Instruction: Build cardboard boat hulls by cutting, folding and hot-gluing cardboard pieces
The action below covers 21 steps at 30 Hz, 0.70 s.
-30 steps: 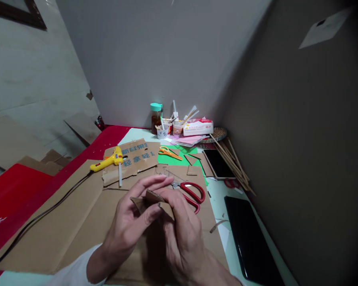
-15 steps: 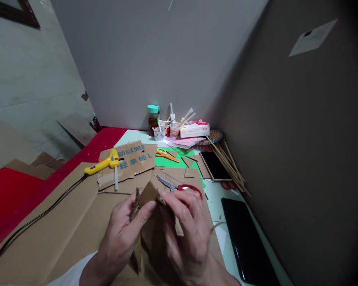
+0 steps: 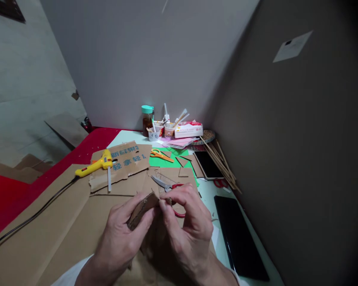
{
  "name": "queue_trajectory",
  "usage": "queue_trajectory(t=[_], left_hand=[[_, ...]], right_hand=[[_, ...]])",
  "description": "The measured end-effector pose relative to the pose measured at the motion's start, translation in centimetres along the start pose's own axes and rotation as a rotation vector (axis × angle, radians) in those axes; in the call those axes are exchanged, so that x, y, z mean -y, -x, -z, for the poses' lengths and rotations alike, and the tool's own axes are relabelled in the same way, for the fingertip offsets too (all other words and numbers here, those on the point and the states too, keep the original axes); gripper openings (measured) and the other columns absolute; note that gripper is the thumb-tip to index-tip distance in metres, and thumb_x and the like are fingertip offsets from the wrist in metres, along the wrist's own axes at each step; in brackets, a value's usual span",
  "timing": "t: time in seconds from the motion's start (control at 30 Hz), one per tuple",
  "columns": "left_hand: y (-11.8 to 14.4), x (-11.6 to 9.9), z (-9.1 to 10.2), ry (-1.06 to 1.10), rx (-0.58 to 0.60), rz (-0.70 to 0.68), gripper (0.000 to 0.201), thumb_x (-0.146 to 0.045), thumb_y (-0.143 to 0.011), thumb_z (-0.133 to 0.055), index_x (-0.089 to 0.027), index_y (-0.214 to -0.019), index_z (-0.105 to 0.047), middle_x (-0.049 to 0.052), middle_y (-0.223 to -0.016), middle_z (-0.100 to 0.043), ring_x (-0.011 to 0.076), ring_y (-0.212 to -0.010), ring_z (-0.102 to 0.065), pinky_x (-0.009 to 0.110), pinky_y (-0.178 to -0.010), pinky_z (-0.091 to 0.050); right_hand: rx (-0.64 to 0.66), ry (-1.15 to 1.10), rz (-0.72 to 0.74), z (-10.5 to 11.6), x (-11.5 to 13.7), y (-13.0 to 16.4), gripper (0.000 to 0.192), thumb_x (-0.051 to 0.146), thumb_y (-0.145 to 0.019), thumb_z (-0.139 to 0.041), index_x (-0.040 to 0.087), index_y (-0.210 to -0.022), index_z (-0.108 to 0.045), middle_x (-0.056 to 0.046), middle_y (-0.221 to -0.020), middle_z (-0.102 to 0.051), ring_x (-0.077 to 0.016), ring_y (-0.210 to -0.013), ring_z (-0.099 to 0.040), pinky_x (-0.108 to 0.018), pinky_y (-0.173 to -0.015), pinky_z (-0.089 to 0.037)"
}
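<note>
Both hands are on a small cardboard piece (image 3: 141,206), held above the big cardboard sheet (image 3: 62,226) near the desk's front edge. Left hand (image 3: 119,238) grips its lower left end between thumb and fingers, right hand (image 3: 185,226) pinches the upper right end with the fingertips. Its long axis runs lower left to upper right, corrugated edge facing up, between the two hands; red-handled scissors (image 3: 167,184) lie just beyond the right fingers, yellow glue gun (image 3: 94,166) well apart toward the left.
</note>
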<state>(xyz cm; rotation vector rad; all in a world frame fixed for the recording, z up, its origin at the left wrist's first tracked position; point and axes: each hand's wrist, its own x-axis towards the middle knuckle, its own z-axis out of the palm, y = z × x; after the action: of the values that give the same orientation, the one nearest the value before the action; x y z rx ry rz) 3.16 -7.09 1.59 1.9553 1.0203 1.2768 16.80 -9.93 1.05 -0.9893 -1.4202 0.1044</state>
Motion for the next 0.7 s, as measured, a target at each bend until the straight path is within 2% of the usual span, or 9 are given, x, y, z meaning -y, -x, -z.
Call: queue_trajectory(t=[0.13,0.27,0.33,0.43,0.57,0.7], left_hand=[[0.0,0.0,0.0,0.002,0.028,0.004,0.011,-0.017,-0.082,-0.058,-0.021,-0.081,-0.068,-0.007,-0.061,-0.069,0.0093,-0.051,-0.065,0.011,-0.052,-0.051],[0.0,0.5,-0.2,-0.032,0.088,0.019,0.011,-0.019,-0.083,-0.059,-0.022,-0.083,-0.069,-0.007,-0.064,-0.071,0.0110,-0.057,-0.068,0.013,-0.054,-0.052],[-0.1,0.7,-0.3,-0.036,0.083,0.035,0.009,-0.021,-0.081,-0.061,-0.022,-0.082,-0.070,-0.006,-0.067,-0.074,0.0124,-0.059,-0.069,0.015,-0.057,-0.053],[-0.3,0.7,-0.3,-0.032,0.034,0.118,0.009,-0.026,-0.079,-0.066,-0.021,-0.084,-0.072,-0.002,-0.075,-0.078,0.0158,-0.064,-0.071,0.020,-0.063,-0.055],[-0.4,0.8,-0.2,0.004,0.048,0.223,0.015,-0.033,-0.079,-0.071,-0.020,-0.084,-0.074,0.001,-0.075,-0.077,0.0188,-0.064,-0.068,0.024,-0.064,-0.055],[-0.4,1.0,0.0,0.112,0.093,0.200,0.013,-0.034,-0.080,-0.070,-0.021,-0.080,-0.073,0.001,-0.072,-0.075,0.0193,-0.065,-0.067,0.025,-0.062,-0.055]], right_hand=[[-0.009,-0.003,-0.029,0.2,0.3,-0.4,0.011,0.008,-0.088,-0.061,0.017,-0.087,-0.066,-0.001,-0.078,-0.065,-0.0135,-0.075,-0.057,-0.031,-0.073,-0.047],[-0.036,-0.055,-0.133,0.7,0.3,-0.6,0.012,0.010,-0.088,-0.062,0.019,-0.081,-0.066,0.001,-0.075,-0.063,-0.0121,-0.071,-0.057,-0.027,-0.066,-0.046],[-0.042,-0.091,-0.188,1.2,0.3,-0.9,0.012,0.012,-0.089,-0.062,0.020,-0.081,-0.068,0.002,-0.074,-0.063,-0.0113,-0.069,-0.057,-0.024,-0.063,-0.046],[-0.107,-0.143,-0.229,2.2,0.1,-1.7,0.013,0.015,-0.091,-0.063,0.021,-0.081,-0.069,0.003,-0.074,-0.062,-0.0101,-0.069,-0.057,-0.022,-0.061,-0.045],[-0.198,-0.177,-0.270,2.9,-0.3,-2.5,0.014,0.018,-0.091,-0.064,0.020,-0.078,-0.068,0.003,-0.072,-0.060,-0.0091,-0.068,-0.056,-0.020,-0.062,-0.045],[-0.067,-0.193,-0.341,2.7,-0.3,-2.2,0.018,0.028,-0.094,-0.062,0.020,-0.079,-0.069,0.001,-0.071,-0.062,-0.0098,-0.063,-0.056,-0.020,-0.056,-0.043]])
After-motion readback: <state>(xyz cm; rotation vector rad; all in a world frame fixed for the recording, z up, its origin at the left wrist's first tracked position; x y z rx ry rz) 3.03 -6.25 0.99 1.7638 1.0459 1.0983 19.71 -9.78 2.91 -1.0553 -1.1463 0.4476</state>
